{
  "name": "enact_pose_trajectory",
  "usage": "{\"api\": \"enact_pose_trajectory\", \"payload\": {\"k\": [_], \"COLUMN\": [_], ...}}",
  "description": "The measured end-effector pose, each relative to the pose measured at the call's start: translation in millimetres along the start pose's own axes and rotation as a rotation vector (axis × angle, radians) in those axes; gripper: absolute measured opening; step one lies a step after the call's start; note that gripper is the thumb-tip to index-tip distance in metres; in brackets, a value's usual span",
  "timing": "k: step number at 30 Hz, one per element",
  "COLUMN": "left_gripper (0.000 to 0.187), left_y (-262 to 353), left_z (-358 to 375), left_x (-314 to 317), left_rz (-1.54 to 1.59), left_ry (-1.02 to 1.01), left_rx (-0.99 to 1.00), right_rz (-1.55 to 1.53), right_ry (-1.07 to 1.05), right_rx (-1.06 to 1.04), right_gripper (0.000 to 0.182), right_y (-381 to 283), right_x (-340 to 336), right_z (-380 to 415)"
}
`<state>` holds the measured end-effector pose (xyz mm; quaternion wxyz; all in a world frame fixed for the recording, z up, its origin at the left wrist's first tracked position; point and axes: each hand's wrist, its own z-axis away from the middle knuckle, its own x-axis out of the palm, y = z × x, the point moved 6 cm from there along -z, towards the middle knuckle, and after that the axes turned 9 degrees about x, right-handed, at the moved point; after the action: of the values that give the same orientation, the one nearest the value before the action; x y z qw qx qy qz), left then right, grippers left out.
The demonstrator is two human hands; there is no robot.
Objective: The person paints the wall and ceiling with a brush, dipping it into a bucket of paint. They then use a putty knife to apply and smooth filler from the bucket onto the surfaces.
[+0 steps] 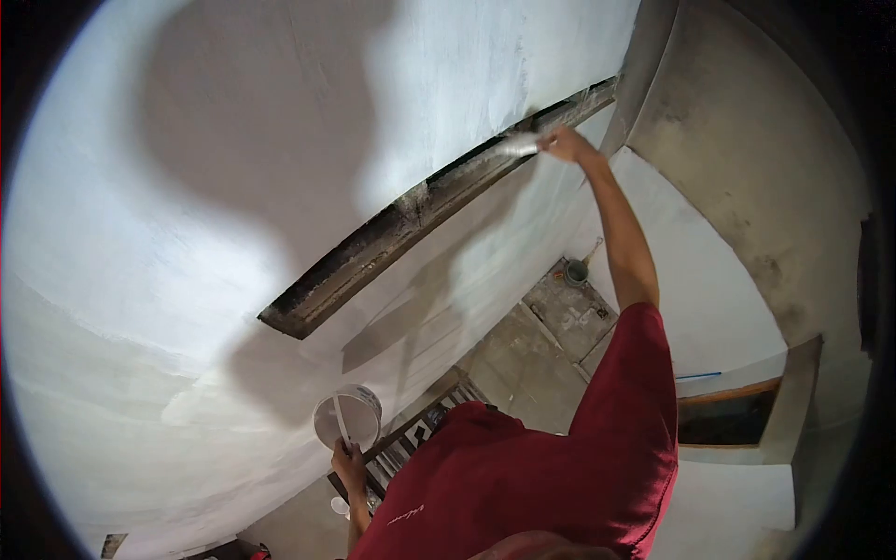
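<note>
My right hand (pixel 564 145) is stretched out to the upper right, closed around a pale tool (pixel 519 145) blurred by motion, perhaps a brush. The tool is by the edge of a long dark recess (pixel 401 219) in the white wall (pixel 457 84). Low in the view, my left hand (pixel 349 465) grips a white bucket (pixel 371 411) at its near side. A pale strip or stick (pixel 342 420) stands across the bucket's opening, its lower end at my fingers.
Below lies a floor (pixel 523 359) with a small dark bucket (pixel 575 272). A slatted dark rack or ladder (pixel 392 457) is beside my body. A framed opening (pixel 733 415) is at the right, with a thin blue item (pixel 698 376) near it.
</note>
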<state>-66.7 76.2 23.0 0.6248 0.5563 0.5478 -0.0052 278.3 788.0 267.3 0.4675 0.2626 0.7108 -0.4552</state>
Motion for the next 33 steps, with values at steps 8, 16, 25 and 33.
{"api": "enact_pose_trajectory", "payload": {"k": [8, 16, 25, 33], "left_gripper": [0.028, 0.026, 0.025, 0.026], "left_y": [-16, -12, -7, -4], "left_z": [5, 2, 0, 0], "left_x": [4, 4, 3, 2], "left_rz": [0.004, 0.041, 0.009, -0.025], "left_ry": [-0.059, -0.031, -0.055, -0.035], "left_rx": [-0.065, -0.081, -0.077, -0.016], "right_rz": [-0.056, -0.560, 0.106, 0.032], "right_ry": [0.601, 0.700, -0.039, 0.729], "right_rx": [-0.139, -0.318, 0.048, -0.226], "right_gripper": [0.027, 0.035, 0.030, 0.028], "right_y": [-101, -90, -25, -65], "right_x": [-257, -87, -20, -260], "right_z": [-35, -14, 17, -67]}}
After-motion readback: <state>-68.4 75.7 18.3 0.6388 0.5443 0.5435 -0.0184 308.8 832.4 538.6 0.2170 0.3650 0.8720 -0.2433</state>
